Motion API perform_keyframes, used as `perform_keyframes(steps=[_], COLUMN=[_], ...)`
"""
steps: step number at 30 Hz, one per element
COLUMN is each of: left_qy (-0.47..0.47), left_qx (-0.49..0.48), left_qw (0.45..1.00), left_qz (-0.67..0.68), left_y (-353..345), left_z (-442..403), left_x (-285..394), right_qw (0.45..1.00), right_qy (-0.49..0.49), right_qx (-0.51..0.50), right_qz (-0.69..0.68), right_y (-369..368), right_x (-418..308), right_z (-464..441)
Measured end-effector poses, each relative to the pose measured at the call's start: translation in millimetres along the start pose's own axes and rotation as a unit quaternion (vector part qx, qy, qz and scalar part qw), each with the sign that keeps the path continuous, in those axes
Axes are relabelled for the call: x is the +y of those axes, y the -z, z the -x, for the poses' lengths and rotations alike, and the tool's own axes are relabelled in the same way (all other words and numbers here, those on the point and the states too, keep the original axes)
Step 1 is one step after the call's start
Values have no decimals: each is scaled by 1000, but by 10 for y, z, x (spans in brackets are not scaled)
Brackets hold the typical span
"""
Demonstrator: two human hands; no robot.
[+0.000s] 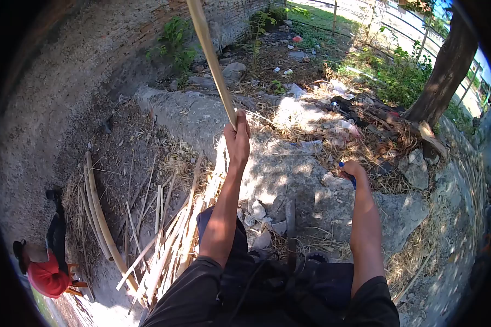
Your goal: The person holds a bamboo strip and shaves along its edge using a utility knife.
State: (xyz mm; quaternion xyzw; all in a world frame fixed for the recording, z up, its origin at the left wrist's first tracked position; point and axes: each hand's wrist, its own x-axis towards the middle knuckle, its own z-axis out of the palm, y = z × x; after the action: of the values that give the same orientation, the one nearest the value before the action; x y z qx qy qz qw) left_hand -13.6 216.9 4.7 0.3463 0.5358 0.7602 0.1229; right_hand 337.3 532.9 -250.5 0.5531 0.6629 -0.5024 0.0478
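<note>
My left hand (237,143) is closed round the lower end of a long, pale bamboo strip (213,62). The strip rises away from me and runs out past the top edge of the view. Off to the right, my right hand (354,169) is closed on a small tool with a blue handle (341,164). Its working end is not clear enough to name. A rough concrete slab (289,180) lies below and between both hands. To the left of my legs, a pile of split bamboo strips (169,248) rests on the ground.
A person in a red top (46,275) sits on a wooden seat at lower left. Thicker curved bamboo pieces (97,210) lie nearby. A tree trunk (444,71) stands at right, with dry litter and rubbish (333,111) before it. A wall (120,41) runs along the upper left.
</note>
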Motion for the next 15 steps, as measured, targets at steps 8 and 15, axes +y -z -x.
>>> perform_keyframes(steps=[8,15], left_qy=[-81,-217], left_qx=[2,-16], left_qw=[997,976], left_qz=[14,-24], left_y=[182,201], left_z=[11,-15], left_x=[118,113], right_qw=[1000,998], right_qy=[0,58], right_qx=[-11,-27], right_qz=[20,-3], right_y=[-82,-137], right_x=[-128,-162], right_z=[107,120])
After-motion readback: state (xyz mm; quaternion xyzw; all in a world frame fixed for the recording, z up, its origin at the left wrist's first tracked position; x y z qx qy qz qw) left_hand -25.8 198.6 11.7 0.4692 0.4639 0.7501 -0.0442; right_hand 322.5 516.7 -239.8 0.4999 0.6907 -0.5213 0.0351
